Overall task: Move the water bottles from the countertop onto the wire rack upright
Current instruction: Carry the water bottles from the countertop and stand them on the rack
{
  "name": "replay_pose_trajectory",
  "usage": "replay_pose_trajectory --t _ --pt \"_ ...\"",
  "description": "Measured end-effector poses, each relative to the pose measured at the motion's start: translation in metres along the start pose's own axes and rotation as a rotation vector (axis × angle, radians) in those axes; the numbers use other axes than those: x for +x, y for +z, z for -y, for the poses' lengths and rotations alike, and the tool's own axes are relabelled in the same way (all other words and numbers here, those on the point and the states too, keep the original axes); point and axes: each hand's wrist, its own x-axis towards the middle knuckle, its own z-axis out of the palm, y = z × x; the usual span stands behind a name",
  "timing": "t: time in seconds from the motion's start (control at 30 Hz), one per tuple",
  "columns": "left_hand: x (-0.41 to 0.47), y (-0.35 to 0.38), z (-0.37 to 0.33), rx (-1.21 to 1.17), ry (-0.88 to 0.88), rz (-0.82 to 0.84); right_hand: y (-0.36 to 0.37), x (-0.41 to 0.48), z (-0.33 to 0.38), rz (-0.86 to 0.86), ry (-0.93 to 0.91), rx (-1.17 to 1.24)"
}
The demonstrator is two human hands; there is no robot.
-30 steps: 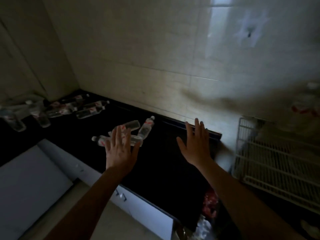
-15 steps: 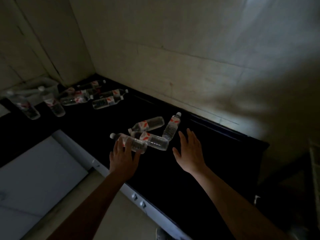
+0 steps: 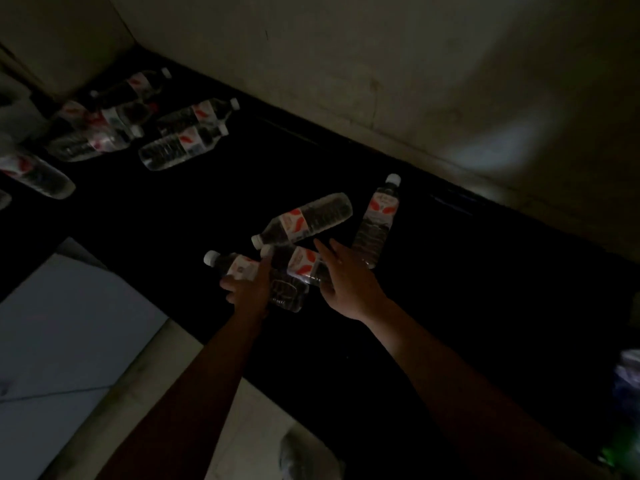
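Several clear water bottles with red-and-white labels lie on their sides on the black countertop point(image 3: 467, 306). My left hand point(image 3: 247, 289) grips the nearest bottle point(image 3: 239, 268), fingers curled over its labelled part. My right hand point(image 3: 343, 282) reaches with straight fingers over a second bottle point(image 3: 301, 266) that lies against the first, touching it. Just beyond lie a third bottle point(image 3: 308, 218) and a fourth bottle point(image 3: 377, 220). More bottles point(image 3: 180, 145) are piled at the far left corner. The wire rack is out of view.
A tiled wall point(image 3: 381, 81) runs along the back of the counter. A white flat surface point(image 3: 69, 341) sits below the counter's front edge at lower left. Something bluish and plastic point(image 3: 628, 379) shows at the right edge. The scene is very dark.
The view has swung left and down, so the wire rack has left the frame. Both hands moved forward onto the bottles; the left hand closed on the nearest one.
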Motion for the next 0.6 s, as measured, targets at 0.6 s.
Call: replay_pose_trajectory --t 0.6 --pt "-0.018 -0.034 0.037 0.020 -0.016 0.314 0.056 -0.073 0.035 -0.002 0.490 -0.059"
